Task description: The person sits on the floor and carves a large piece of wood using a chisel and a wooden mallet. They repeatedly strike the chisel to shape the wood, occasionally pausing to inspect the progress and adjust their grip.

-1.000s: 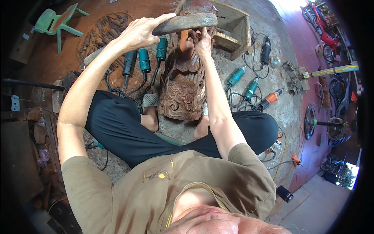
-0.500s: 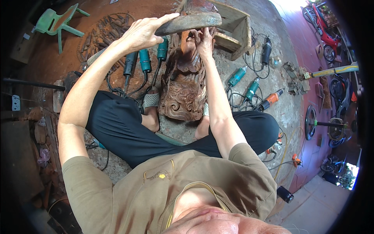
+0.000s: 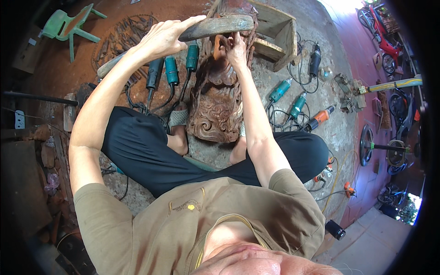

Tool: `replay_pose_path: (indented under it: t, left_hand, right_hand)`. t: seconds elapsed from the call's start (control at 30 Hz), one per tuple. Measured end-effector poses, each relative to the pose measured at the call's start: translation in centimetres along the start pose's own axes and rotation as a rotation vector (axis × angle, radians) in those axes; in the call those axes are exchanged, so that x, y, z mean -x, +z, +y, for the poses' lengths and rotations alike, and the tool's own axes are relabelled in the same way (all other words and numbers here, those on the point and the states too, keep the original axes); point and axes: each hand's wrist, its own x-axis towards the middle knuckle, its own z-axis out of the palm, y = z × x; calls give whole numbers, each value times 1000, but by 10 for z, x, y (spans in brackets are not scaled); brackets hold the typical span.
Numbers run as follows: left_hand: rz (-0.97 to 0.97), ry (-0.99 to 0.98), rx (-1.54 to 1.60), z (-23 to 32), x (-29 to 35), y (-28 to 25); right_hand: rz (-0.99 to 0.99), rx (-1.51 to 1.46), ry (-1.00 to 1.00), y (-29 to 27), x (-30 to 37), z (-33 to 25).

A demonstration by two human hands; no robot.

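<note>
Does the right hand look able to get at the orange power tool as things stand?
Probably yes: the orange power tool lies uncovered on the floor beside the right knee, open from above. The right hand would likely first have to leave its spot by the carved wood.

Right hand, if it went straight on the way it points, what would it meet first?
Probably the wooden club held in the left hand, just ahead of the right hand; depth is unclear.

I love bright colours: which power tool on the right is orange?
The power tool just beyond the right knee; the others are two teal tools and a black one.
</note>
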Motion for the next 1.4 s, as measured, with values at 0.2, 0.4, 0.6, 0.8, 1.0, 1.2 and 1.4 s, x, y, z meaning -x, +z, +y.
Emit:
replay_pose_path:
  t: [0.2,0.4,0.6,0.8,1.0,1.2,1.4]
  left_hand:
    - [38,10,47,-2,4,2]
    - [9,0,39,1,3,-4]
    - [78,63,75,-7,2,5]
    - [127,126,1,-16,4,16]
    - [128,136,27,-13,3,13]
    - [-69,-39,17,1,8,-7]
    - [-91,-88,168,5,15,-10]
  right_hand:
    - [-30,104,-3,-5,0,-13]
    - [-43,48,42,-6,2,1]
    - [-35,-182,209,-5,1,-3]
    - [-125,-25,265,-6,6,-4]
    - [-70,17,83,8,16,19]
    - [-60,87,-5,17,22,11]
    - [-107,82,72,8,17,-23]
